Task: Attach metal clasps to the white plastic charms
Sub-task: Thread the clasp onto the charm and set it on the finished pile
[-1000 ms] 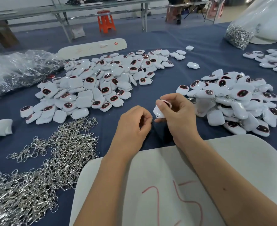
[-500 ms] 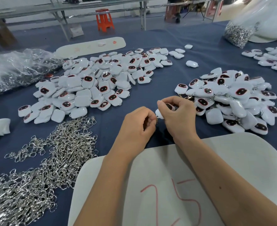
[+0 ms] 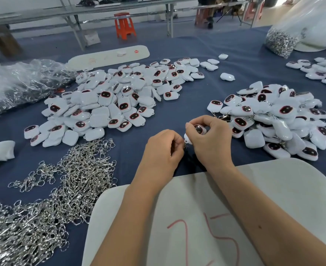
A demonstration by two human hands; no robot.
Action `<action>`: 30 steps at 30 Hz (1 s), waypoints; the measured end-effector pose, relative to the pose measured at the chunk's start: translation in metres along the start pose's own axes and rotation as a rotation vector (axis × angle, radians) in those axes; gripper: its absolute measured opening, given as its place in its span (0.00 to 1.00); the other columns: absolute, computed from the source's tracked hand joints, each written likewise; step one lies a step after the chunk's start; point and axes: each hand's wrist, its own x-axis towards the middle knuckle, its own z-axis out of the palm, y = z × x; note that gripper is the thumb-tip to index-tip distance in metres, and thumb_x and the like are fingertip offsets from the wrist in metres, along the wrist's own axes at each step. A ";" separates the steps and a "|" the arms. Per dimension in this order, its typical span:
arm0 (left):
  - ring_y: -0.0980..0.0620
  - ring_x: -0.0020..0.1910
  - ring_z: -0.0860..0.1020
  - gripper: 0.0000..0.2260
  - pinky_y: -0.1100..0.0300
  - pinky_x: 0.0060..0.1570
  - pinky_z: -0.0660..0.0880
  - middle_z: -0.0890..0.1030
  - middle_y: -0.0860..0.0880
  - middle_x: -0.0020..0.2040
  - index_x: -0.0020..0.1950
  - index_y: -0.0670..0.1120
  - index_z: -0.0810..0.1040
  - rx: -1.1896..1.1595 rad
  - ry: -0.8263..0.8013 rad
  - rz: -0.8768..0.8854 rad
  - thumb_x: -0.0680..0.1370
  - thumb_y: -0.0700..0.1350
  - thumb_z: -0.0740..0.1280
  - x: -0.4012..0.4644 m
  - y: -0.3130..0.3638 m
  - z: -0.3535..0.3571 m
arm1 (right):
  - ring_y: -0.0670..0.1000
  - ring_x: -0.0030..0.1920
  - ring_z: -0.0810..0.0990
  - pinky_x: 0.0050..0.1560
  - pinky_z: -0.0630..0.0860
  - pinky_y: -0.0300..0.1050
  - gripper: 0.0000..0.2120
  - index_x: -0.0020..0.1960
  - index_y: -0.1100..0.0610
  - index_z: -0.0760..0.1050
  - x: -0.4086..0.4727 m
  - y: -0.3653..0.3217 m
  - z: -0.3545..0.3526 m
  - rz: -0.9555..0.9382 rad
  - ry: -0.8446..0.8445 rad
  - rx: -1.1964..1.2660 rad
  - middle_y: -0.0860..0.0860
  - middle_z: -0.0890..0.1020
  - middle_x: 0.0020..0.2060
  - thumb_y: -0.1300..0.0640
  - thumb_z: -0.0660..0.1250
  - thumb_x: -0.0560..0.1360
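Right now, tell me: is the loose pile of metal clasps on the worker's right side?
No, the metal clasps lie left of the left hand.

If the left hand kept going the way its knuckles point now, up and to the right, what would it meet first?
Almost at once the white charm that the right hand holds; the left hand pinches a small metal clasp right beside it. Depth is unclear, but they look nearly touching.

Charm (image 3: 198, 129) turned face-up; left hand (image 3: 163, 150) closer
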 end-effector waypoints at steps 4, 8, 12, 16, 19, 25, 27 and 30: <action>0.53 0.39 0.76 0.08 0.57 0.40 0.74 0.79 0.54 0.40 0.41 0.49 0.76 0.032 0.021 -0.058 0.76 0.38 0.67 0.001 0.000 0.005 | 0.45 0.41 0.81 0.47 0.75 0.38 0.05 0.40 0.55 0.82 -0.002 -0.002 0.001 -0.086 0.037 -0.055 0.44 0.84 0.37 0.60 0.74 0.75; 0.53 0.40 0.77 0.08 0.51 0.43 0.77 0.79 0.54 0.40 0.41 0.49 0.77 0.043 0.077 -0.127 0.78 0.39 0.66 0.002 0.002 0.009 | 0.47 0.41 0.81 0.47 0.77 0.41 0.06 0.40 0.55 0.81 -0.003 -0.002 0.003 -0.122 0.062 -0.054 0.45 0.83 0.36 0.61 0.73 0.75; 0.55 0.44 0.77 0.06 0.59 0.45 0.74 0.79 0.54 0.43 0.44 0.46 0.78 0.004 0.170 -0.006 0.80 0.38 0.68 0.004 0.005 0.009 | 0.48 0.27 0.79 0.31 0.76 0.41 0.06 0.40 0.54 0.81 -0.001 0.001 0.000 0.116 0.024 0.224 0.46 0.83 0.32 0.58 0.73 0.76; 0.54 0.47 0.77 0.04 0.65 0.46 0.72 0.80 0.56 0.45 0.47 0.48 0.80 -0.040 0.179 0.106 0.79 0.39 0.69 0.006 0.004 0.007 | 0.46 0.23 0.74 0.24 0.70 0.36 0.08 0.40 0.56 0.81 0.001 0.000 -0.003 0.241 0.006 0.387 0.47 0.80 0.28 0.60 0.73 0.77; 0.53 0.54 0.78 0.09 0.65 0.47 0.73 0.80 0.60 0.50 0.52 0.52 0.80 -0.040 0.181 0.137 0.76 0.40 0.73 0.006 0.002 0.005 | 0.46 0.22 0.72 0.22 0.67 0.35 0.09 0.39 0.57 0.80 0.003 -0.002 -0.005 0.320 -0.041 0.500 0.49 0.79 0.28 0.61 0.73 0.78; 0.53 0.53 0.81 0.07 0.63 0.47 0.77 0.83 0.58 0.48 0.50 0.50 0.84 -0.105 0.224 0.154 0.75 0.39 0.74 0.007 0.002 0.001 | 0.46 0.21 0.70 0.21 0.63 0.34 0.11 0.38 0.57 0.79 0.006 -0.001 -0.006 0.368 -0.142 0.602 0.52 0.79 0.28 0.61 0.72 0.79; 0.54 0.48 0.81 0.04 0.64 0.46 0.76 0.83 0.56 0.44 0.45 0.48 0.84 -0.104 0.234 0.142 0.76 0.39 0.73 0.008 0.002 0.001 | 0.46 0.22 0.70 0.21 0.63 0.35 0.12 0.36 0.55 0.79 0.005 -0.001 -0.005 0.361 -0.151 0.596 0.52 0.79 0.28 0.60 0.73 0.78; 0.56 0.44 0.80 0.04 0.66 0.45 0.74 0.82 0.56 0.40 0.42 0.47 0.83 -0.038 0.226 0.104 0.76 0.41 0.72 0.008 0.001 0.000 | 0.47 0.23 0.70 0.22 0.63 0.35 0.13 0.35 0.52 0.79 0.005 0.000 -0.005 0.339 -0.168 0.597 0.52 0.79 0.30 0.57 0.74 0.78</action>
